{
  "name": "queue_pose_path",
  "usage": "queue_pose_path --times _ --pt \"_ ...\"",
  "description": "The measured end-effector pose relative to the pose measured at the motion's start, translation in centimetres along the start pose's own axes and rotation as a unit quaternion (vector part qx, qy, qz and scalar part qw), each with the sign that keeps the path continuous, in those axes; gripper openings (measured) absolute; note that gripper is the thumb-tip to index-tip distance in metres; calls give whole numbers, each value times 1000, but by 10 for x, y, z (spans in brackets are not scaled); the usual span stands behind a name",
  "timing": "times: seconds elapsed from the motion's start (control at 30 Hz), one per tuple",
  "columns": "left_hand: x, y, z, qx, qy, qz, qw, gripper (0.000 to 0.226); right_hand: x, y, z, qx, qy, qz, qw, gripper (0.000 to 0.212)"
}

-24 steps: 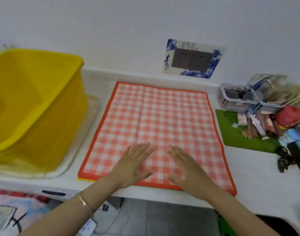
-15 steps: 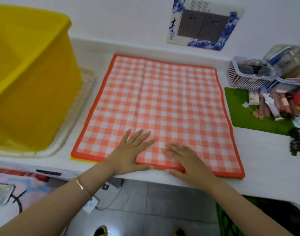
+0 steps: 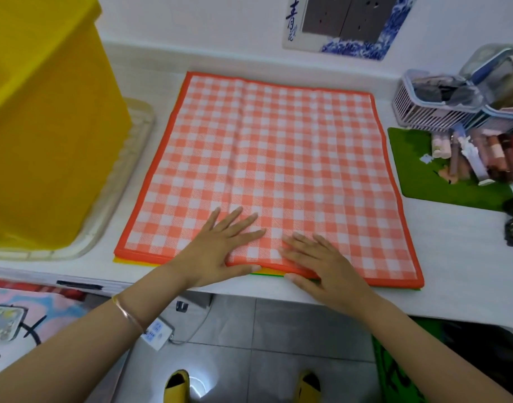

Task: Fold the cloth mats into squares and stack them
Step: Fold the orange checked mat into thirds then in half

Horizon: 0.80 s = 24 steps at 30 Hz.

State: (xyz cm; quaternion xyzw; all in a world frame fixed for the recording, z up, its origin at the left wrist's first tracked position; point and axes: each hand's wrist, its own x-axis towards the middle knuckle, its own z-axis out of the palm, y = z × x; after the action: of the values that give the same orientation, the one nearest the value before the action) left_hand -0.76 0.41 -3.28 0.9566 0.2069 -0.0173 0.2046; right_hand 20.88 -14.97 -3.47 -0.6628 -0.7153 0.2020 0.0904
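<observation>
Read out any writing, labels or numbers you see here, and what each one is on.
"青", dark blue, on the blue-and-white socket surround.
Smaller marks under it: too small to read.
Labels on the tubes on the green mat: blurred, unreadable.
Blue print on the floor power strip: too small to read.

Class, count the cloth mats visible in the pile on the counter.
3. The orange checked mat lies on top; a yellow mat peeks out under its near left corner; a green mat shows at the near edge. More may be hidden.
</observation>
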Motion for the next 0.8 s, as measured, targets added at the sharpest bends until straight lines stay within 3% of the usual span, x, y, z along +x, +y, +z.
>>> queue_pose_path --times 0.17,0.27,0.47,0.8 --pt "2 1 -12 -51 -25 -12 998 61 2 0 -13 52 5 19 998 57" --pt "3 0 -17 -106 -24 -20 994 56 4 -3 -23 135 -18 62 989 37" --pt "3 1 -21 -267 1 -57 962 31 7 -9 -25 317 24 180 931 18" --pt "2 -4 -23 -287 -27 -51 956 17 5 -15 -29 378 34 212 900 10"
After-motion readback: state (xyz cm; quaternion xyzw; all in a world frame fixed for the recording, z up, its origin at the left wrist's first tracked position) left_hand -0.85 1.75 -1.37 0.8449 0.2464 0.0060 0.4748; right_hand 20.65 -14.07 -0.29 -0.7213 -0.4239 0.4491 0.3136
